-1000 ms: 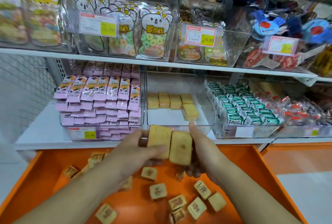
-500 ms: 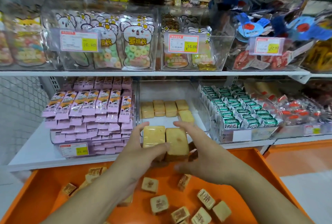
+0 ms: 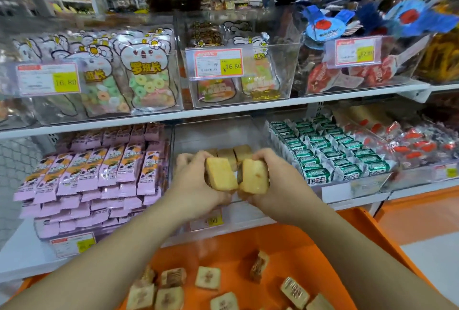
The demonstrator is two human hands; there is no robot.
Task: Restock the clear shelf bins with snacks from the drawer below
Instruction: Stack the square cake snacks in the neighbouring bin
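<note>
My left hand (image 3: pixel 192 186) grips a tan wrapped cake (image 3: pixel 220 176) and my right hand (image 3: pixel 278 185) grips a second tan cake (image 3: pixel 254 180). Both cakes are side by side, held inside the front of the clear middle bin (image 3: pixel 198 133) on the lower shelf. A short row of the same cakes (image 3: pixel 233 153) lies on the bin's floor just behind my hands. Below, the orange drawer (image 3: pixel 372 232) stands open, and several loose cakes (image 3: pixel 207 277) are scattered on its floor.
Pink snack packs (image 3: pixel 99 173) fill the bin to the left. Green packs (image 3: pixel 330 158) fill the bin to the right, with red-wrapped sweets (image 3: pixel 419 145) beyond. The shelf above (image 3: pixel 223 108) carries clear bins of candy bags with price tags.
Both hands have lifted the two cakes from above the drawer up and forward into the middle bin. The view has tilted up and moved closer to the shelf.
</note>
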